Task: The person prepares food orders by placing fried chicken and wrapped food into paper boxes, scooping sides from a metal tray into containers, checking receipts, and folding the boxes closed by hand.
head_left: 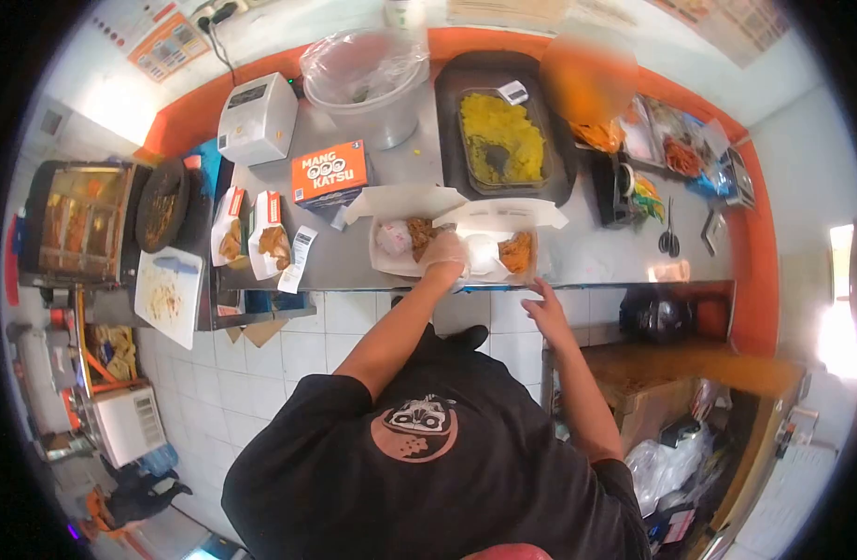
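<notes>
My left hand, which seems to wear a clear plastic glove, reaches into the left one of two open paper boxes. In that left box a wrapped white bundle lies beside brown fried food. My fingers are at the fried food, their tips hidden. Close by on the right, the second box holds a white mound and an orange-brown fried piece. Near its front right corner is my right hand, fingers apart and holding nothing; whether it touches the box I cannot tell.
Behind the boxes stand an orange printed carton, a tray of yellow food and a plastic-lined bucket. To the left are two filled paper sleeves, a receipt and a cutting board with a knife. Scissors lie right.
</notes>
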The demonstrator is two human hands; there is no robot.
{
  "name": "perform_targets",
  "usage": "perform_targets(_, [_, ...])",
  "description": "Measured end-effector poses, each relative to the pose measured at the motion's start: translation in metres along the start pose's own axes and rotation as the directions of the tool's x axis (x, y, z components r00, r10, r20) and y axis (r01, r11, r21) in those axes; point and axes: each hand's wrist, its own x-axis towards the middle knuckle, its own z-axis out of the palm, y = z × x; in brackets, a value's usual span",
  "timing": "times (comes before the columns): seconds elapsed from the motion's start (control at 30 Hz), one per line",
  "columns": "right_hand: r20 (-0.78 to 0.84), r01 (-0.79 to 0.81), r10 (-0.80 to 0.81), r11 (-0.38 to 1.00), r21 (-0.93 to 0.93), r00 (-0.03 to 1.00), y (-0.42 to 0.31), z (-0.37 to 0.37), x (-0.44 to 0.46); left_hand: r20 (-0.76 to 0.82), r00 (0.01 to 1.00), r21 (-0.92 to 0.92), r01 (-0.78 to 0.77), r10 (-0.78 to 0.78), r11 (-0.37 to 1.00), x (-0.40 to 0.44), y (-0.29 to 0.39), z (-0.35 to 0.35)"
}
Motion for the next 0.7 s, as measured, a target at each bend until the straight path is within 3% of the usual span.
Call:
perform_targets(0.03, [-0.033,-0.027,0.024,0.996,-0.088,0.999,-0.011,0.006,0.006,0.009,0.996,-0.073,0.086,-0.085,0.994,-0.011,0.018,-0.022])
perform_targets(0.1, [-0.099,-0.089,0.066,0.964,-0.252,0.993,-0.032,0.026,0.014,0.047,0.999,-0.021,-0.023,0.024,1.0,-0.038,0.038,-0.072])
perform_targets(0.13, [-0.205,-0.044,-0.06,0.884,-0.466,0.977,0.002,0.028,0.03,0.066,0.995,0.005,-0.072,0.071,0.997,-0.05,0.039,-0.09])
perform_targets(0.23, [-0.251,0.016,-0.177,0.845,-0.534,0.952,-0.038,0.052,0.023,-0.029,0.959,0.095,-0.28,0.283,0.955,-0.078,0.011,-0.115])
perform_targets(0.27, [-0.178,0.142,-0.209,0.933,-0.332,0.961,-0.065,0.073,0.022,-0.181,0.9,0.043,-0.396,0.397,0.917,-0.084,-0.007,-0.114])
perform_targets(0.33, [0.121,0.349,-0.332,0.921,-0.171,0.935,-0.092,0.118,0.035,-0.477,0.675,0.002,-0.64,0.563,0.769,-0.094,-0.052,-0.11])
perform_targets(0.4, [0.416,0.376,-0.335,0.927,-0.016,0.845,-0.164,0.175,0.031,-0.46,0.734,-0.026,-0.574,0.499,0.819,-0.11,-0.086,-0.123])
perform_targets(0.43, [0.561,0.457,-0.338,0.886,-0.081,0.756,-0.178,0.202,0.038,-0.449,0.763,-0.043,-0.538,0.465,0.842,-0.119,-0.102,-0.128])
perform_targets(0.5, [0.685,0.62,-0.454,0.784,0.004,0.569,-0.173,0.271,0.062,-0.397,0.873,-0.003,-0.311,0.284,0.951,-0.133,-0.139,-0.128])
perform_targets(0.57, [0.743,0.637,-0.371,0.765,-0.096,0.557,-0.16,0.335,0.074,-0.381,0.915,-0.008,-0.147,0.133,0.989,-0.139,-0.166,-0.134])
perform_targets(0.63, [0.569,0.795,-0.556,0.396,-0.459,0.606,-0.141,0.389,0.075,-0.387,0.921,-0.065,-0.063,0.033,0.996,-0.141,-0.188,-0.142])
perform_targets(0.67, [0.494,0.754,-0.654,0.184,-0.63,0.572,-0.133,0.406,0.078,-0.443,0.892,-0.138,-0.165,0.088,0.977,-0.141,-0.201,-0.146])
perform_targets(0.7, [0.547,0.714,-0.544,0.145,-0.685,0.636,-0.129,0.418,0.088,-0.44,0.896,-0.169,-0.14,0.052,0.976,-0.143,-0.211,-0.15])
